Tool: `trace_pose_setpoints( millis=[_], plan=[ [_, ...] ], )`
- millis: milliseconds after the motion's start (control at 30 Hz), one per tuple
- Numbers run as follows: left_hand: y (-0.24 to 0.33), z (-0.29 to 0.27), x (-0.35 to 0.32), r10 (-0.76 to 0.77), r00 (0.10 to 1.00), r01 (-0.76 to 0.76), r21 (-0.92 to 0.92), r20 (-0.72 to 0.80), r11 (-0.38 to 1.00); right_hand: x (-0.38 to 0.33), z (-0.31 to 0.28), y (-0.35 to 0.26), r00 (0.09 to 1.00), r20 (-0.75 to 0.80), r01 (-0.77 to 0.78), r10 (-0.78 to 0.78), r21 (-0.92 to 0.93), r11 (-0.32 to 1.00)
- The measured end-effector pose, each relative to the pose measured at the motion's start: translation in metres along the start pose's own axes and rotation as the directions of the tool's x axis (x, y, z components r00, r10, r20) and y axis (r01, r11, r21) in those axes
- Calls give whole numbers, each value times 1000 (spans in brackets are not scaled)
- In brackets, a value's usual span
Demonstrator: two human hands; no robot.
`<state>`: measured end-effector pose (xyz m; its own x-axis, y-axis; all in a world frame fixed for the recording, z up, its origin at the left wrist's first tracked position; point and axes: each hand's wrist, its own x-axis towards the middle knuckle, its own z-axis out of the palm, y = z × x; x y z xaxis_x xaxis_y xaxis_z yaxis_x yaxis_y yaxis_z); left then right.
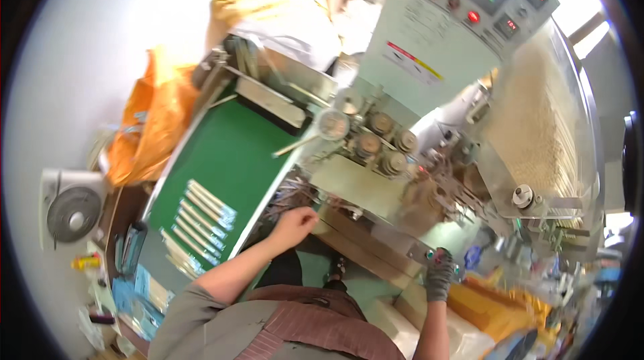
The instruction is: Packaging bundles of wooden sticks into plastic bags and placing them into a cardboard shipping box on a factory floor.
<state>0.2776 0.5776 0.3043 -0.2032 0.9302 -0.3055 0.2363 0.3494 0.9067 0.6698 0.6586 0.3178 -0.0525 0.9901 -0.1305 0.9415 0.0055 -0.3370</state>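
Note:
My bare left hand (295,226) is curled closed beside the front of the machine (362,186), close to a heap of thin dark scraps (288,198). Whether anything is inside its fingers is hidden. In a grey glove, my right hand (440,278) is at a small button box (431,253) on the machine's front corner; its fingers are blurred. To the left runs a green conveyor belt (231,149), carrying several slim pale wrapped sticks (201,216) with blue-marked ends, lying side by side.
A control cabinet (429,51) with a lit screen rises behind the rollers (367,144). On the right, a clear-walled hopper (537,139) holds many thin sticks. An orange bag (154,122) and a fan (72,214) stand left. Yellow sacks (486,310) lie at lower right.

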Motion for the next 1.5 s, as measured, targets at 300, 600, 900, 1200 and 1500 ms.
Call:
trace_pose_setpoints(
  millis=[300,600,900,1200,1500],
  plan=[
    [-85,-57,62,121,933,-10,311,-340,950,35,72,209,904,-183,-418,385,-203,885],
    [-111,-68,129,535,766,-49,797,-357,602,116,77,330,689,-367,-725,625,-327,607],
    [-116,-96,162,355,918,-16,875,-179,485,109,55,326,650,171,-680,740,564,468],
    [-150,-198,47,109,895,360,847,-432,391,-9,9,-51,798,586,-445,140,416,793],
    [-173,-158,108,226,676,327,560,-702,761,108,-25,-323,737,562,645,-375,-422,637]
  ],
)
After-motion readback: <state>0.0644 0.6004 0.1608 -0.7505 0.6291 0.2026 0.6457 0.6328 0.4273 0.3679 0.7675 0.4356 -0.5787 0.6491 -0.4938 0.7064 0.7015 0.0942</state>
